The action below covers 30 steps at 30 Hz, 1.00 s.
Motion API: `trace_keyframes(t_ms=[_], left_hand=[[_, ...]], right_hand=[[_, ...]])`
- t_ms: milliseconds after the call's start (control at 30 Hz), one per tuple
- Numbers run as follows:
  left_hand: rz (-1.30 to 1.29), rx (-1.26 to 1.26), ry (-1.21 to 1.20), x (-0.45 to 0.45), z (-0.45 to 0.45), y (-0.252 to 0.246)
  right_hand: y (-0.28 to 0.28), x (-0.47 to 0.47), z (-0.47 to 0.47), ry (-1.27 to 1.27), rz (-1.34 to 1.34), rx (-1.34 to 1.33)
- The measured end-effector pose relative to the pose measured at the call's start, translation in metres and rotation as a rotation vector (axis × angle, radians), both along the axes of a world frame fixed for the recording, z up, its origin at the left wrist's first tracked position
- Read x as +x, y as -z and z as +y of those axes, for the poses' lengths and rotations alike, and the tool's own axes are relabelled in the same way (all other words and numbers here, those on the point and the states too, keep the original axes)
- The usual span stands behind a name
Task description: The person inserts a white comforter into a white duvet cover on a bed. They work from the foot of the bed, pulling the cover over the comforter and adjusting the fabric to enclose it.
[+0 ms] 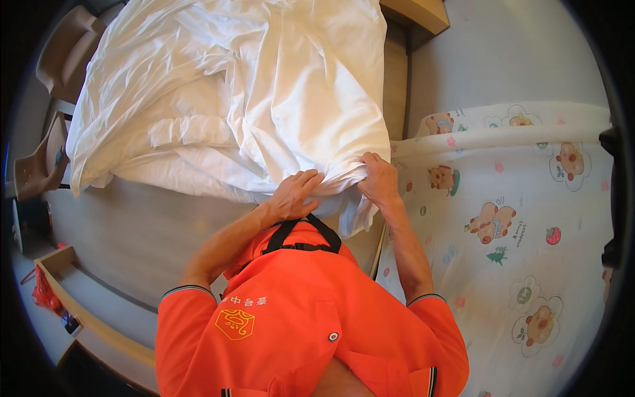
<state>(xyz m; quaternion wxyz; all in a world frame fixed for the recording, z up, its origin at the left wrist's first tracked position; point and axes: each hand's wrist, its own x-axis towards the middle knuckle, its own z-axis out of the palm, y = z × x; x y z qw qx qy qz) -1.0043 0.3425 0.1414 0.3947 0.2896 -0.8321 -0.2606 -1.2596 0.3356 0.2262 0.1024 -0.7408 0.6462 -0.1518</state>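
A large white duvet with a loose, wrinkled cover [307, 99] is spread over the bed in front of me. My right hand [379, 178] is closed on a bunched corner of the white fabric at the bed's near right. Beside it, my left hand [296, 194] rests at the near edge, its fingers spread and slightly curled against the gathered cloth. A short flap of the fabric hangs down below my right hand. Through a gap in the folds at the left, an inner white layer [193, 131] shows.
Two beige chairs [69, 54] stand at the left. Right of the bed hangs or lies a white sheet with printed cartoon animals [536, 198]. A wooden-edged shelf unit [99, 317] is at the lower left, with a red plastic bag [45, 293] by it. A wooden furniture corner [421, 15] juts in at the top.
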Motion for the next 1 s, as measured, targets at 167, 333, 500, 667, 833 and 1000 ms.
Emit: trace_keyframes(t_ms=[167, 333, 500, 667, 833, 1000], left_hand=[[-0.23, 0.222, -0.195, -0.031, 0.002, 0.005], [-0.263, 0.151, -0.311, -0.02, -0.013, 0.011], [-0.21, 0.032, -0.265, -0.015, -0.023, -0.025], [-0.232, -0.067, -0.177, -0.032, -0.029, -0.049], [-0.184, -0.011, -0.251, -0.022, -0.027, -0.034], [-0.171, 0.041, -0.312, 0.003, -0.022, -0.013]], right_hand=[[0.003, -0.001, -0.005, -0.03, -0.001, -0.009], [-0.001, -0.008, -0.005, -0.05, 0.02, -0.033], [-0.011, 0.004, -0.001, -0.096, 0.19, -0.151], [0.007, 0.048, -0.001, -0.272, -0.064, -0.279], [0.022, 0.056, -0.011, -0.235, -0.025, -0.151], [0.018, 0.047, -0.009, -0.366, -0.003, -0.107]])
